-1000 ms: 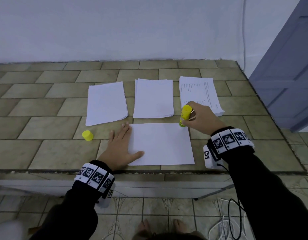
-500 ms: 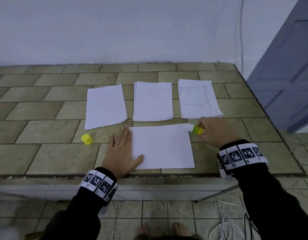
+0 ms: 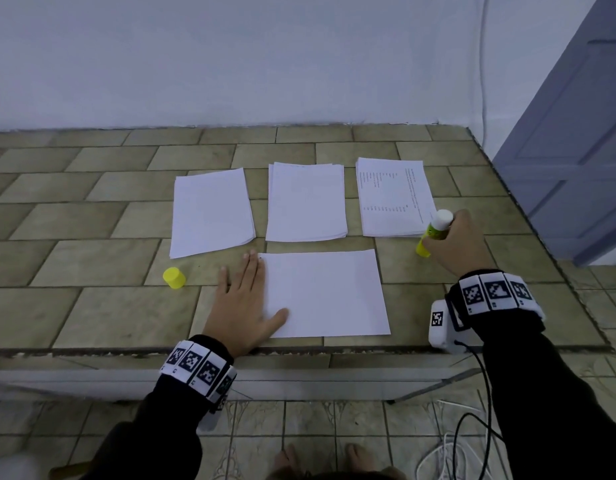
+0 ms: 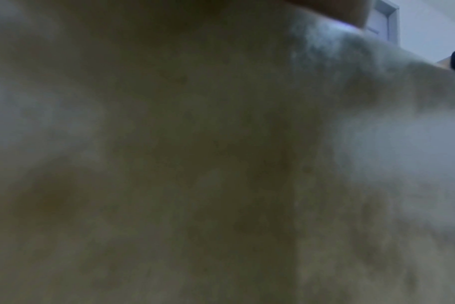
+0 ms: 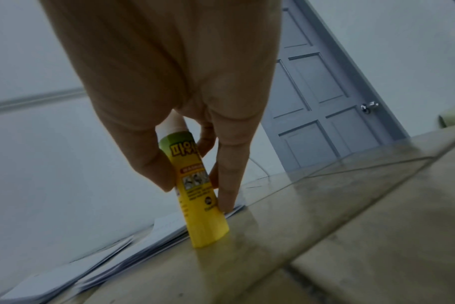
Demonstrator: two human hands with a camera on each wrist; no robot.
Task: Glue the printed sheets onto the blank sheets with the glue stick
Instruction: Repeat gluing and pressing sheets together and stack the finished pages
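Right hand point(image 3: 460, 247) gripping uncapped yellow glue stick point(image 3: 432, 232), base down on tiled table point(image 3: 92, 306) at right of frame, beside printed sheet stack point(image 3: 393, 197). Left hand point(image 3: 246, 306) flat, fingers straight, pressing blank white sheet point(image 3: 327, 292) at centre. Yellow cap point(image 3: 174, 278) lying left.

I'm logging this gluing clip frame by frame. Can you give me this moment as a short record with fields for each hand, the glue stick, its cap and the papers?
left hand: flat, pressing the left edge of the blank sheet
right hand: holds the glue stick
glue stick: uncapped, upright, base on the table beside the printed stack
cap: yellow cap on the table, left of the left hand
other papers: two blank stacks, left and middle
left wrist view: blurred, nothing to read
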